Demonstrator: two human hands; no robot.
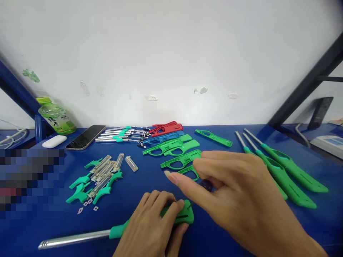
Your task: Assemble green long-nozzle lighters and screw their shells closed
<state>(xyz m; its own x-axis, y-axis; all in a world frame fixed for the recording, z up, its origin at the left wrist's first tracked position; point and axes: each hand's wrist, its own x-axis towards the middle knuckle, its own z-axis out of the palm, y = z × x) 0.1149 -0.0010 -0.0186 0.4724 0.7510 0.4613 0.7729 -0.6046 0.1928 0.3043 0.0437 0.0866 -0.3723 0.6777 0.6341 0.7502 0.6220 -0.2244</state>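
My left hand (pixel 152 225) is curled over the green handle of a long-nosed lighter (pixel 80 238) lying on the blue table, its metal tube pointing left. My right hand (pixel 235 192) hovers over the handle's rear end with the forefinger stretched out and the thumb close beneath it, right by a thin dark piece at the handle's end (pixel 190 205). Whether it holds that piece is unclear. Just beyond the right hand lie green handle shells (pixel 179 161).
Red (pixel 166 128), blue and green shells lie mid-table, metal tubes with wires (pixel 120 135) behind, green triggers and metal parts (pixel 96 178) at left. Three assembled green lighters (pixel 284 167) lie right. A phone (pixel 85 137), white case (pixel 54 141) and bottle (pixel 56 117) stand far left.
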